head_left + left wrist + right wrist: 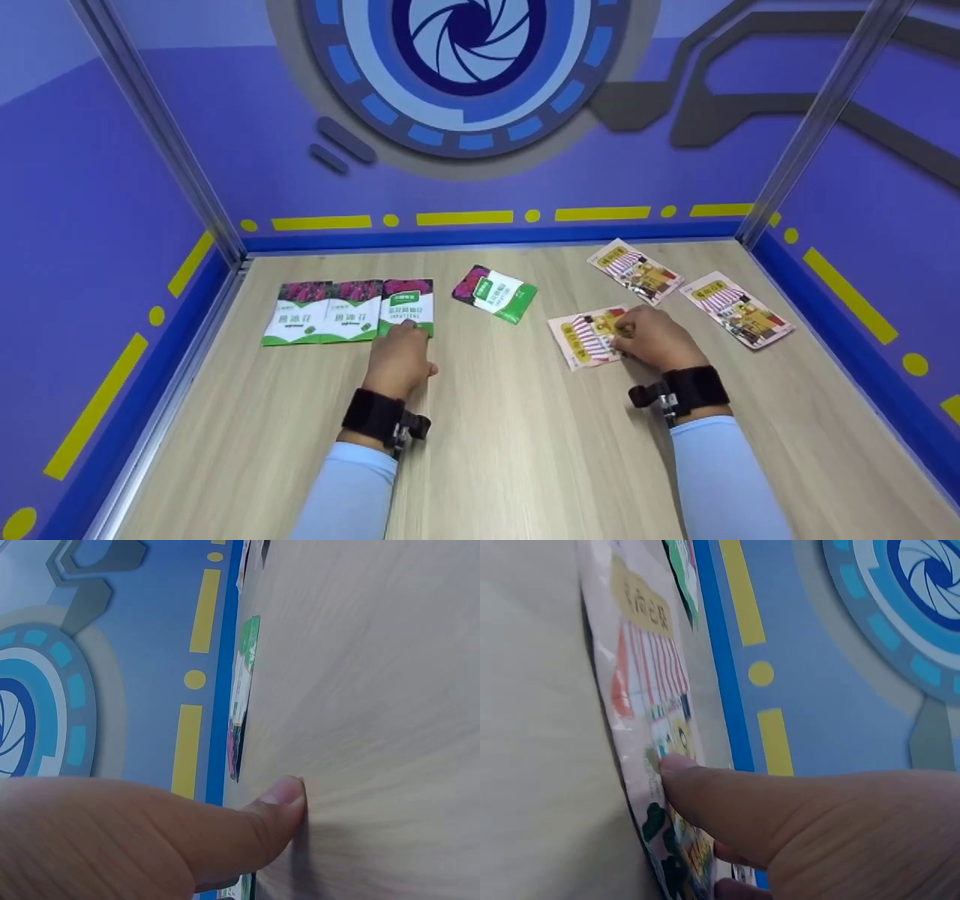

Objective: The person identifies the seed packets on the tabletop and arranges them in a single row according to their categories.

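My left hand [400, 360] reaches onto the lower part of a green-and-white flower seed packet [406, 298], its fingertips resting there. The thumb [281, 799] sticks out to the side over bare wood. Two similar packets with purple flowers, an outer one [295, 311] and a middle one [352, 309], continue the row leftward. My right hand [660, 339] grips the right end of a pink seed packet [581, 337] with a striped awning print. Its thumb lies on the packet's face in the right wrist view; the other fingers are partly hidden behind the thumb.
One more green seed packet [495, 294] lies tilted between the hands, farther back. Two pink packets, a back one [636, 271] and a right one [739, 311], lie slanted beyond my right hand. Blue printed walls enclose the wooden table [510, 450] at the back and sides.
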A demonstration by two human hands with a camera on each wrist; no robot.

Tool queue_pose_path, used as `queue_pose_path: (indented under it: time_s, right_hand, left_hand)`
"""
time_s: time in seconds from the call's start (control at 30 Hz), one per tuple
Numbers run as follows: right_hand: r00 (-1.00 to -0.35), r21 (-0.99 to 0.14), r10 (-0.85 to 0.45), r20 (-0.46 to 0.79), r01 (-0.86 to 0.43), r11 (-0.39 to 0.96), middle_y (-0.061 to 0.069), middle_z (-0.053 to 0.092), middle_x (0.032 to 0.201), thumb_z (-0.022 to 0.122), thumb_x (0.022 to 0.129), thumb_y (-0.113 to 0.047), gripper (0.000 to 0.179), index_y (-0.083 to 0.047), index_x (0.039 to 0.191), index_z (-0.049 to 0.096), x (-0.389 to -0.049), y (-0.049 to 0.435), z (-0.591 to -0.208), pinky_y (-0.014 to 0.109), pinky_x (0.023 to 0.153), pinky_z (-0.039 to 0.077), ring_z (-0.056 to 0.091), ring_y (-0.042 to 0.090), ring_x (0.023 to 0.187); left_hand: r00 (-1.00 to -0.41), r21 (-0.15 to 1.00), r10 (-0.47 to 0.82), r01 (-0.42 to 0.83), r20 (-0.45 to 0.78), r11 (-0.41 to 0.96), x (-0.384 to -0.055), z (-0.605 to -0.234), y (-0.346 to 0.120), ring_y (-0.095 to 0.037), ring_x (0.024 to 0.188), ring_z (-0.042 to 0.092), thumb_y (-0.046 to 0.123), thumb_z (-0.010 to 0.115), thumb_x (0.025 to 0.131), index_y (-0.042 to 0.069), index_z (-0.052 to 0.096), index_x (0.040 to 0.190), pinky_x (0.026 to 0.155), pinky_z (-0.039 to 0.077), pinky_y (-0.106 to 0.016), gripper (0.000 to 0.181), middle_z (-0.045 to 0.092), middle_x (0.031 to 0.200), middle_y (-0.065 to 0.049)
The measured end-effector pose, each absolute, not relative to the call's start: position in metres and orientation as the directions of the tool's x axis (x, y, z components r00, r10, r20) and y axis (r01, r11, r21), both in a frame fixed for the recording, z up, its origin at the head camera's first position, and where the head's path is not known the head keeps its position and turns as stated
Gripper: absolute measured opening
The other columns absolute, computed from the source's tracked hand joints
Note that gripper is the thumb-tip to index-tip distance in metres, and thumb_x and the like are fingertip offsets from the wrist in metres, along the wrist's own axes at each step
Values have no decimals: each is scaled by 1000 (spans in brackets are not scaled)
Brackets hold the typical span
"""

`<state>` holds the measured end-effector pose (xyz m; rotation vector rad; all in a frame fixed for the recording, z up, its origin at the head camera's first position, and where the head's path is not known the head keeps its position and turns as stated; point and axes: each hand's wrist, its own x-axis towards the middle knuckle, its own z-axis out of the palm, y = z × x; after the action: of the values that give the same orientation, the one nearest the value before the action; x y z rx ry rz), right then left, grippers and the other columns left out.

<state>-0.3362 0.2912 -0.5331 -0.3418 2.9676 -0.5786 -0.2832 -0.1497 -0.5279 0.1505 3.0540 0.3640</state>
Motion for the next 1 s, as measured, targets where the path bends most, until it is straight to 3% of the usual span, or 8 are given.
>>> queue_pose_path:
  time_s: [0.13,0.23,0.4,0.57,0.7,0.83,1.0]
  right_hand:
    - [-987,-328,-140,-74,-109,939,23,76,123,80,101,-34,41,-3,127,79,-337,304,-533,57,87,57,68,35,101]
    - [-991,-287,-109,-73,-84,954,25,73,123,77,103,-36,38,-5,124,79,-337,309,-534,62,82,56,67,42,102]
    - [-994,-246,-108,-21,-100,964,31,61,151,72,105,-35,47,-2,138,73,-335,292,-531,82,101,50,59,58,135]
    - [-970,-310,-226,94,-244,919,24,59,161,73,104,-29,45,-3,141,73,-331,238,-527,70,120,47,57,51,147]
    - [-926,-309,-351,140,-377,873,22,61,159,74,105,-30,44,-5,141,73,-330,183,-526,61,124,48,60,47,146]
    - [-905,-296,-412,105,-424,856,21,57,164,76,104,-32,50,-6,146,70,-334,144,-532,60,126,47,56,43,152]
    - [-921,-278,-389,9,-376,884,18,48,172,73,107,-37,58,-5,154,64,-340,121,-544,64,125,46,49,40,159]
  left_hand:
    - [-993,240,108,93,-46,966,-283,-527,-149,-44,136,64,29,94,90,0,77,132,109,56,-67,54,66,150,-24]
    - [-993,235,106,91,-52,968,-283,-526,-149,-43,136,64,30,94,90,1,77,133,108,56,-66,55,66,148,-23]
    - [-993,217,107,94,-47,972,-283,-527,-150,-42,134,65,31,95,90,2,78,132,107,57,-65,54,68,143,-22]
    - [-994,211,108,101,-22,972,-284,-527,-149,-41,127,67,30,97,87,2,79,129,103,59,-64,54,71,135,-21]
    - [-995,218,96,89,-25,972,-285,-527,-152,-41,127,68,29,97,86,3,79,128,103,57,-66,53,71,136,-21]
    - [-996,236,85,73,-37,969,-284,-527,-152,-42,130,68,30,97,87,3,79,128,106,55,-68,52,71,141,-21]
    - [-995,250,77,60,-60,966,-284,-526,-150,-41,135,67,33,95,89,3,78,132,111,52,-68,55,69,148,-20]
